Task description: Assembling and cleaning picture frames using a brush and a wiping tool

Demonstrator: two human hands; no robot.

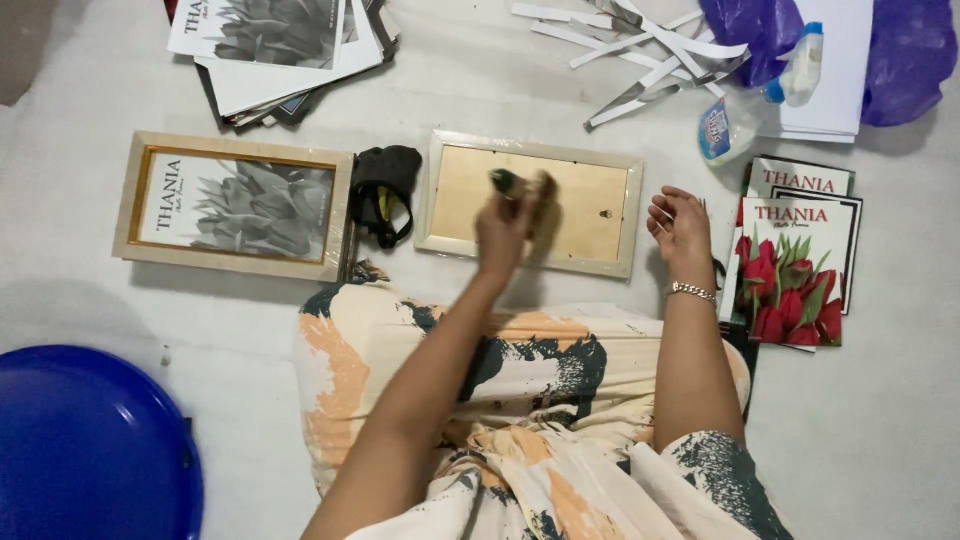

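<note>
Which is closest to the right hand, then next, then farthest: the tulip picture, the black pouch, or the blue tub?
From the right hand:
1. Tulip picture, just to its right.
2. Black pouch, left, past the back-up frame.
3. Blue tub, far lower left.

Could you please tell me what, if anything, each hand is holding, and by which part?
The left hand grips a small dark, blurred object over the face-down frame; which part it holds cannot be told. The right hand holds nothing.
</note>
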